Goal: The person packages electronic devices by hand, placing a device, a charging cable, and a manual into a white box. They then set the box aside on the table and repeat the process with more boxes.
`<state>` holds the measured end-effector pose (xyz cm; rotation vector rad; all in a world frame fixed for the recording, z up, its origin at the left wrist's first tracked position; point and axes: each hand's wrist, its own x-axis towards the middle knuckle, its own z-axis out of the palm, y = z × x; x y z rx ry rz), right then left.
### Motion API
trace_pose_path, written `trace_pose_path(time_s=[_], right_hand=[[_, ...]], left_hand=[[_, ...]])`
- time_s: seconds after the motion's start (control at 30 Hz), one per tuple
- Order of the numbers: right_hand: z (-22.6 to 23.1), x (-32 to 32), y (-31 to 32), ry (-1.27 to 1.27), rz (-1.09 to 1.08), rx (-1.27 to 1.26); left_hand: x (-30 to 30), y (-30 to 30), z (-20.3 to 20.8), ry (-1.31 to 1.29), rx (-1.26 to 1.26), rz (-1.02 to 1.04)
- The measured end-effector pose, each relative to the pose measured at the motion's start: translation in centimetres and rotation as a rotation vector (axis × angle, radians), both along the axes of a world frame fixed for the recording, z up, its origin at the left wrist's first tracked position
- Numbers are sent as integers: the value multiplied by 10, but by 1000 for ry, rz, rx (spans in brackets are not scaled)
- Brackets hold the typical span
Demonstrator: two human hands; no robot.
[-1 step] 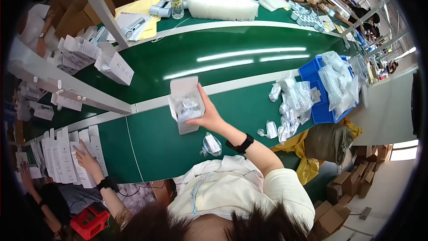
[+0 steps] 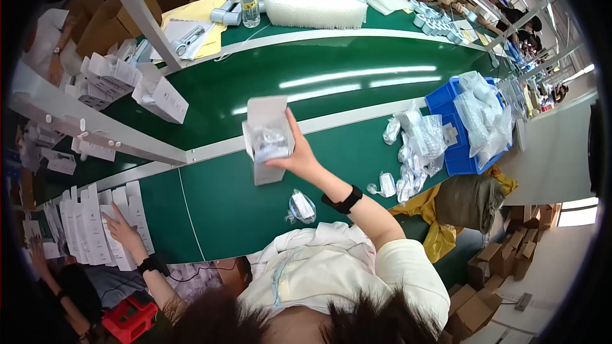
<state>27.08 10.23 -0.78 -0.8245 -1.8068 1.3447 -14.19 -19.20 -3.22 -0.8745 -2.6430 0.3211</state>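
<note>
My right hand (image 2: 301,154) grips an open white carton (image 2: 268,174) by its right side, over the middle of the green table. Its lid flap stands up at the far side, and a clear-wrapped item (image 2: 271,143) shows inside, its kind hidden by the wrapping. On the left, my left hand (image 2: 125,234) has its fingers stretched out over a row of white cartons (image 2: 94,228), touching one of them. Between my body and the held carton lies a small bagged item (image 2: 301,206) with a white label.
At right, a blue bin (image 2: 454,146) holds bubble-wrapped packets, with more bagged pieces (image 2: 413,165) heaped beside it. Metal frame posts (image 2: 115,130) rise at left near another open carton (image 2: 167,100). A water bottle (image 2: 250,3) stands on the far bench. Another person's hand (image 2: 39,251) is at far left.
My right hand and the carton have shifted slightly away from me. My left hand stays at the row of cartons, its fingers barely moved.
</note>
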Motion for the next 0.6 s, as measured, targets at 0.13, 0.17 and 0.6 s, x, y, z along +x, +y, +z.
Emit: trace_pose_path(time_s=[0.13,0.17,0.6], right_hand=[[-1,-3,92,105,-171,135],[-4,-4,112,107,-178,134],[-4,202,137,-1241,-932,313]], left_hand=[[-39,-19,-14,7,16,55],[-35,-18,-12,15,27,40],[279,109,26,-436,183,-350]])
